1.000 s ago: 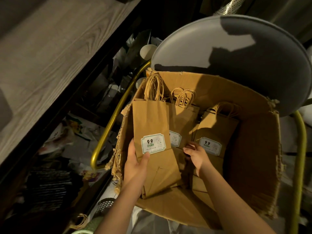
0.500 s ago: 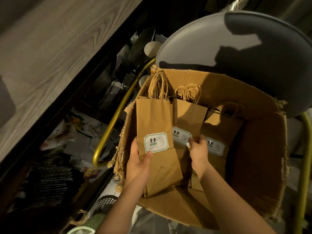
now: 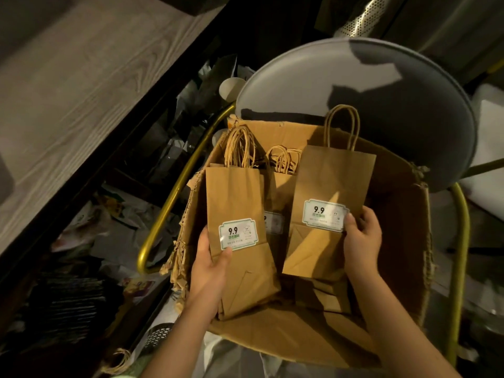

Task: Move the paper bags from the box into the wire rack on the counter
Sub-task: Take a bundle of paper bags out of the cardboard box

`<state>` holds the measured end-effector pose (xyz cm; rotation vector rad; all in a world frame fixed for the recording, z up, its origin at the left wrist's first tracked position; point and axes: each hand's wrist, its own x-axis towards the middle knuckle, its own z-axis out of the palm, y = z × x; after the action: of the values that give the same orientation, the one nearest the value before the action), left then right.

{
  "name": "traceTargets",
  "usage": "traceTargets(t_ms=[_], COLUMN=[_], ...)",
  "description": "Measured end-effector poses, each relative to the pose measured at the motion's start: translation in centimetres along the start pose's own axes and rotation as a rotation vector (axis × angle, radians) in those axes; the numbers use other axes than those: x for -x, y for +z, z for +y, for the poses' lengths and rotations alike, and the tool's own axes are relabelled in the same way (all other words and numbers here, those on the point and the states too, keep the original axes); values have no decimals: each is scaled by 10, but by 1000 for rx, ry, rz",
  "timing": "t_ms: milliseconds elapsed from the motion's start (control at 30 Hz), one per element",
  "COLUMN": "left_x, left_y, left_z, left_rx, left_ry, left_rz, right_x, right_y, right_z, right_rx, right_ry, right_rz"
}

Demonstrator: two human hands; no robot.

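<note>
Labelled brown bag [image 3: 332, 184] has risen, right hand [image 3: 362, 237] gripping; left hand [image 3: 210, 268] grips second bag [image 3: 234, 197].

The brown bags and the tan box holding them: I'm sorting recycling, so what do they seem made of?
Brown flat bags: matte kraft paper with creased folds. Their twisted handles are probably paper cord. Glossy white labels show glare, so likely sticker film or coated paper. Torn tan box: corrugated cardboard with frayed, layered edges.

The paper bags [image 3: 234, 197] are matt brown kraft with twisted paper-cord handles, and their labels [image 3: 237, 233] are glossy. The box [image 3: 395, 241] is rough corrugated cardboard, frayed at its 9 o'clock edge. Glossy brass-toned metal tubing [image 3: 174, 192] frames a smooth matt grey seat [image 3: 300, 77] at 12 o'clock. At 10 o'clock lies the counter [image 3: 81, 91] — matt wood-grain.
</note>
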<state>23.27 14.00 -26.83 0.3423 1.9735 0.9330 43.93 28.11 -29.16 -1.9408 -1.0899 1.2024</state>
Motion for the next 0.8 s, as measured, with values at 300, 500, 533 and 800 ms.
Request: traceTargets(t_ms=[300, 500, 533, 800], left_x=[2, 3, 4, 3], left_y=[3, 2, 1, 3], left_z=[0, 1, 1, 2], left_rx=[18, 42, 49, 32], left_ry=[-7, -24, -19, -8], left_rz=[-22, -6, -10, -28], right_x=[14, 42, 41, 22], right_y=[7, 38, 38, 15], right_z=[4, 6, 7, -5], right_rx=[-40, 10, 8, -176], right_ry=[105, 108, 119, 346], right_rz=[-208, -333, -339, -345])
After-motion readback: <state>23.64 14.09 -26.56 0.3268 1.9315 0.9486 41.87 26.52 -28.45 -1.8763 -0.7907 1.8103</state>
